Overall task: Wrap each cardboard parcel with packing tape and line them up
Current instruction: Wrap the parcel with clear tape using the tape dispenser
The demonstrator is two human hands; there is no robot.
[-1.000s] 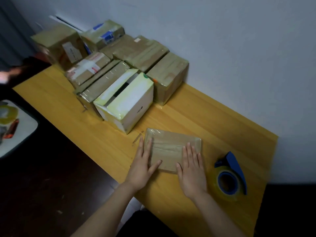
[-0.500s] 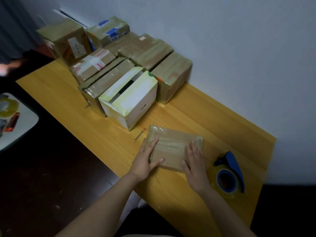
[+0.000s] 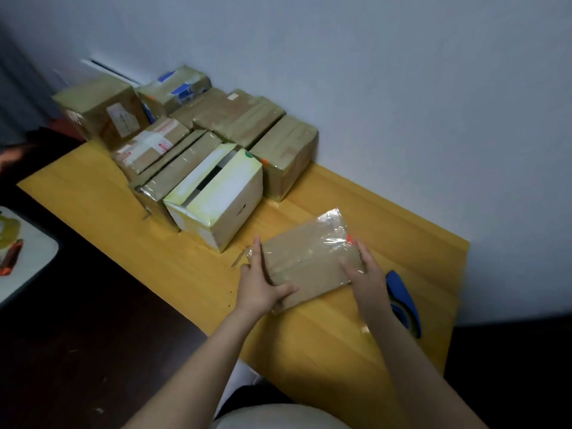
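Parcel (image 3: pixel 305 261), flat glossy taped cardboard, gripped by left hand (image 3: pixel 258 287), right hand (image 3: pixel 366 269).

A plain pale wall (image 3: pixel 402 88), bluish-grey in the dim, even light, filled the upper view. A yellow wooden table (image 3: pixel 93 193) stood with its far edge against it. A thin white strip (image 3: pixel 108 68) ran along the wall at the back left, and a grey curtain (image 3: pixel 17 94) hung in folds at the far left. The floor (image 3: pixel 93 351) was dark; a white surface (image 3: pixel 37 258) with a rounded corner showed at the left edge.
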